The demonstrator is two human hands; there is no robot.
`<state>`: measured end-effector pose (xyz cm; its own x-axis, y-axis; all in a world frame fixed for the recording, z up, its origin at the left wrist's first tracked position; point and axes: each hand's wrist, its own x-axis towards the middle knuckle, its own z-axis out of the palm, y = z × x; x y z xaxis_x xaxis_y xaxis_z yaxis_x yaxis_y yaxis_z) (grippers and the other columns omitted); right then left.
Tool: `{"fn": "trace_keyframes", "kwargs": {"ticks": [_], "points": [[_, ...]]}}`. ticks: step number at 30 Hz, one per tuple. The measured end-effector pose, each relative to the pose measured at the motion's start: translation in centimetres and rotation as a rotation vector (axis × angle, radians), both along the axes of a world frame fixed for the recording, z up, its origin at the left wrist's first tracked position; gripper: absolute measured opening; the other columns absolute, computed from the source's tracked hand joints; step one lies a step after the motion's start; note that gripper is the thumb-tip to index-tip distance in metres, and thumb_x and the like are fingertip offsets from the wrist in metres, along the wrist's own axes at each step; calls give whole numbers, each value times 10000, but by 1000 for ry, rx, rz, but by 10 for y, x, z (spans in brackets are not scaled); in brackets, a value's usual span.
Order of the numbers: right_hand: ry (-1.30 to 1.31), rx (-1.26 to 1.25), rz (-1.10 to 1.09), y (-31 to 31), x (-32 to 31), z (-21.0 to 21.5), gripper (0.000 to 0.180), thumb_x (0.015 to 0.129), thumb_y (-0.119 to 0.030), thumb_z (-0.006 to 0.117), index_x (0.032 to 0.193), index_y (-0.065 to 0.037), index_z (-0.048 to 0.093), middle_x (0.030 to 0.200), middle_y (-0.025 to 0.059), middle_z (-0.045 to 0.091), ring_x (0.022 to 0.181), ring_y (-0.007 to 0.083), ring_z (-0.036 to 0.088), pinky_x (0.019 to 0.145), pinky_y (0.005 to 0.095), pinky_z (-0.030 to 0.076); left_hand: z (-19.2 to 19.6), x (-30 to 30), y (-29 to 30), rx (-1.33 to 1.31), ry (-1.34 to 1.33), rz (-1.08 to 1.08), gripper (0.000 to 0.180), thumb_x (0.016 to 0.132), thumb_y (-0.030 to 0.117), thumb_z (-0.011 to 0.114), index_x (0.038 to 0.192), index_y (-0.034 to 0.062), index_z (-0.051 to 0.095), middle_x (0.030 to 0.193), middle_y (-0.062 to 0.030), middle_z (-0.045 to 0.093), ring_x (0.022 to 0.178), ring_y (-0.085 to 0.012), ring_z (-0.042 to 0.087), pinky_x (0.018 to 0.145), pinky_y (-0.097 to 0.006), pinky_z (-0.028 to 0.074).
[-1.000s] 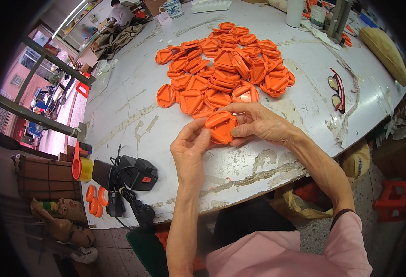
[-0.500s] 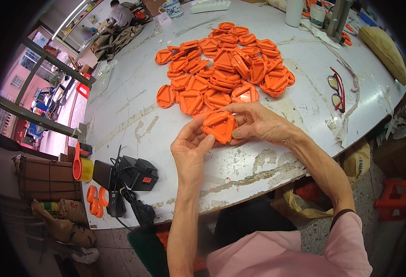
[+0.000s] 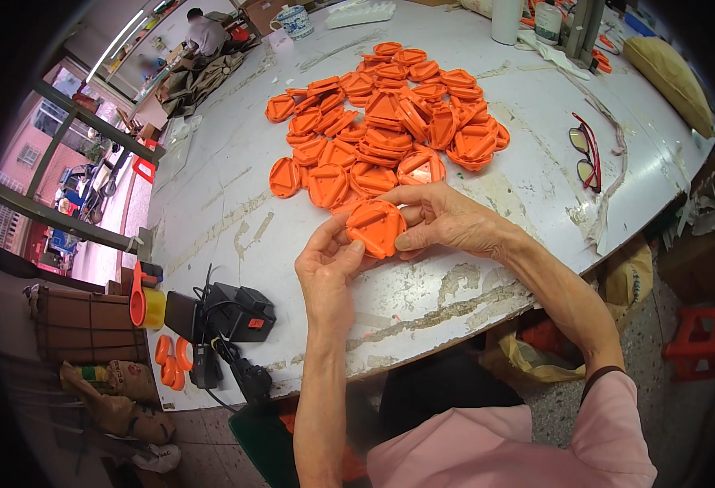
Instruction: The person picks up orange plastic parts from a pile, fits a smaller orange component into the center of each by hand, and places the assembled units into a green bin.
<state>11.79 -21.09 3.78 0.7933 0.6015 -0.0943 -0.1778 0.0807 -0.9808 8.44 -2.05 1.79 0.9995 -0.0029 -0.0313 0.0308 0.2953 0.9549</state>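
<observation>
Orange disc is held above the near part of the wide pale desk, at six o'clock from the heap of similar discs. Left hand grips its rim near eight o'clock, right hand near four o'clock. Fingers of both are almost closed, pinching the edge; behind the disc, I cannot tell exactly. Present step seems to be inspecting or fitting one piece; next move calls for an even, steady pinch.
</observation>
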Motion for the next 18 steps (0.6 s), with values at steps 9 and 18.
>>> {"fn": "trace_keyframes", "kwargs": {"ticks": [9,18], "points": [[-18,-9,-23,-1,-1,-1,571,706,-9,627,1258,25,486,931,129,680,791,97,585,740,231,461,1,-1,0,-1,9,22,380,828,-46,533,1201,-90,475,1035,-146,596,912,-208,629,778,-335,562],[-11,27,-50,-2,0,-2,630,716,36,635,1310,-16,429,869,116,653,735,130,599,703,262,523,5,-2,-2,-10,13,16,368,830,-40,534,1193,-80,493,1002,-123,602,875,-187,632,768,-312,560]]}}
